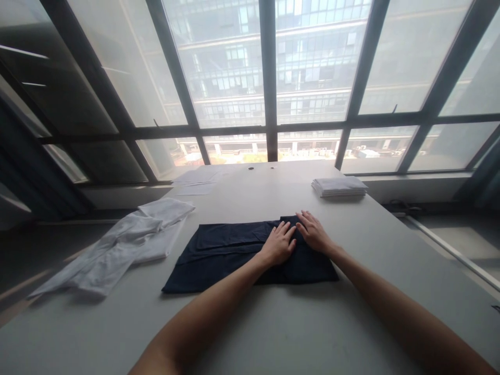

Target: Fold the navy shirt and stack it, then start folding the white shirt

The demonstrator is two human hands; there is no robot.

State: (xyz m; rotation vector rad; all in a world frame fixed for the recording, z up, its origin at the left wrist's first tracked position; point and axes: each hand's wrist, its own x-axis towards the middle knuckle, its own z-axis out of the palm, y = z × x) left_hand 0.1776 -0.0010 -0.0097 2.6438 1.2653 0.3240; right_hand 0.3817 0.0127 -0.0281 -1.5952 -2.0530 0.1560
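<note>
A dark navy folded garment point(226, 260) lies flat on the white table point(273, 333), its kind not clear from here. My left hand point(279, 242) rests palm down on its right part, fingers stretched out. Just to the right, my right hand point(313, 232) also lies flat on the cloth near its upper right corner, fingers extended. The two hands are close together, fingertips nearly meeting. Creases run lengthwise across the cloth's left half. Parts of the cloth are hidden under my hands and left forearm.
Left on the table, a crumpled white garment point(133, 242) hangs toward the edge. Sheets of white paper point(195, 182) lie at the far left. A stack of folded white cloth point(339, 186) sits at the far right. Large windows stand behind the table.
</note>
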